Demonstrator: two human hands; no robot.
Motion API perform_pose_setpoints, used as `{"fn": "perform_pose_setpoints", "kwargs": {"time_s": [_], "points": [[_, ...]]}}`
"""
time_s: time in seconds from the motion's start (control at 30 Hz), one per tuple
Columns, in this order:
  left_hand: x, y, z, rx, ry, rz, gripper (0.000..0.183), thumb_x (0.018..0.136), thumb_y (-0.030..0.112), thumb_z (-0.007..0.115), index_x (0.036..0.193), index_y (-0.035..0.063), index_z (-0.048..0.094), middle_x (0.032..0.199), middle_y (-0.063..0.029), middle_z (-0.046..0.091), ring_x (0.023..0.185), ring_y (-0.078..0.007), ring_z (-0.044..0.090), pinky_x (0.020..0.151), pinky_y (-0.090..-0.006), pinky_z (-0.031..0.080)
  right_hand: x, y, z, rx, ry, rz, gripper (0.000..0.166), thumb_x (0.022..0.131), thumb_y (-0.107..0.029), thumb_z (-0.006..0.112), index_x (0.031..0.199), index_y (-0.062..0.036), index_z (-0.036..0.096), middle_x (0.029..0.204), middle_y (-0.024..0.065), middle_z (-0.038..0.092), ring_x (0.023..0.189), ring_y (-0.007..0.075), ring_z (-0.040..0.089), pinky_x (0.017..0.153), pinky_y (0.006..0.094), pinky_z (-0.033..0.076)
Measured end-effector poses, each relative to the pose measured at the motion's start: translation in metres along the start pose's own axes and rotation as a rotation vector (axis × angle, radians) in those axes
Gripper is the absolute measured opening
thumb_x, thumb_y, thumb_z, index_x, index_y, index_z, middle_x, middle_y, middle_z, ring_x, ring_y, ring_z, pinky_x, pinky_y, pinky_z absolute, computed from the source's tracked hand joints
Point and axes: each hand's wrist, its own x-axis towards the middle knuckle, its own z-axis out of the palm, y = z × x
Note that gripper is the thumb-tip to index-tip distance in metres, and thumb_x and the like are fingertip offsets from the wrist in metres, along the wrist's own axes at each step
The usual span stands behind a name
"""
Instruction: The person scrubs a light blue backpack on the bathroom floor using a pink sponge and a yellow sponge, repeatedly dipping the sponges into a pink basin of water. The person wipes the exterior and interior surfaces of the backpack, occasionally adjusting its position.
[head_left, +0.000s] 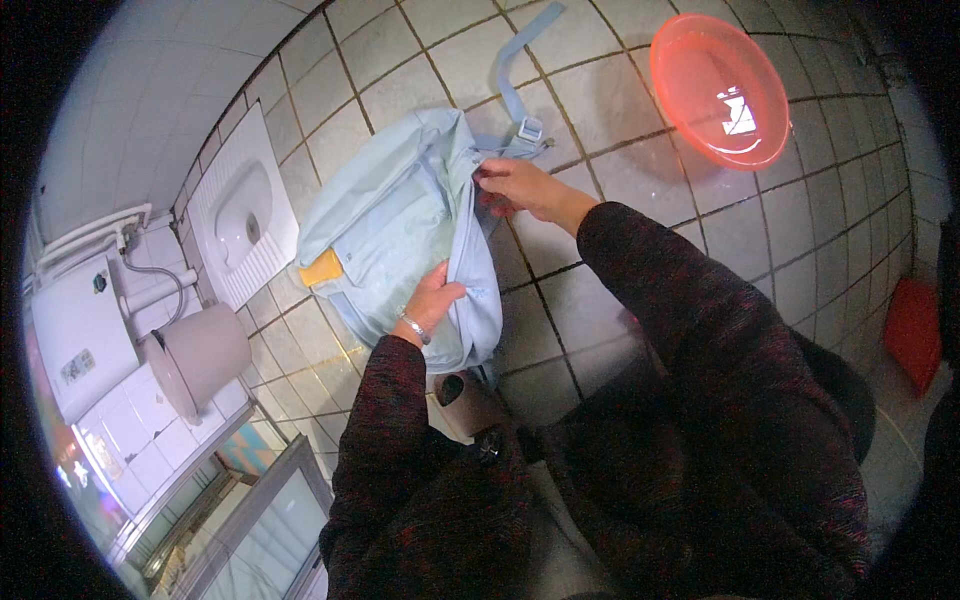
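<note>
A light blue fabric bag (390, 217) lies on the tiled floor before me, with wet-looking patches on its cloth. On its left edge shows a yellow patch (321, 268). My left hand (433, 300) grips a fold of the bag near its lower side; a bracelet circles that wrist. At the upper right corner, the fingers of my right hand (525, 187) pinch the bag's edge, and their tips are partly hidden. From that corner a blue strap (510, 82) with a pale buckle (530, 129) trails over the tiles.
An orange-pink basin (720, 90) holding water stands at the upper right. To the left are a squat toilet (251, 202), a lidded bin (202, 360) and a white cistern (82, 337) with pipes. A framed door (262, 525) is at lower left, a red object (913, 337) at far right.
</note>
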Motion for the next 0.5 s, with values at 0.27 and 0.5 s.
{"fn": "perform_pose_setpoints", "kwargs": {"time_s": [0.27,0.5], "points": [[-0.007,0.007,-0.011,0.055,-0.105,-0.063,0.037,0.086,0.008,0.059,0.122,0.0015,0.055,0.108,0.0001,0.063,0.097,-0.0098,0.056,0.090,-0.0252,0.042,-0.003,-0.024,0.004,-0.099,-0.071,-0.020,0.019,0.089,-0.020,0.063,0.106,-0.0106,0.064,0.094,-0.0015,0.063,0.081,0.0094,0.059,0.066,0.0263,0.050],[-0.002,-0.001,-0.009,0.248,-0.013,-0.019,0.031,0.096,0.029,0.057,0.107,0.0008,0.061,0.092,0.0025,0.059,0.085,-0.0073,0.049,0.080,-0.0243,0.042,0.001,-0.010,0.015,-0.293,0.025,-0.223,0.023,0.080,-0.021,0.070,0.097,-0.0059,0.066,0.088,0.0055,0.066,0.076,0.0165,0.063,0.064,0.0295,0.052]]}}
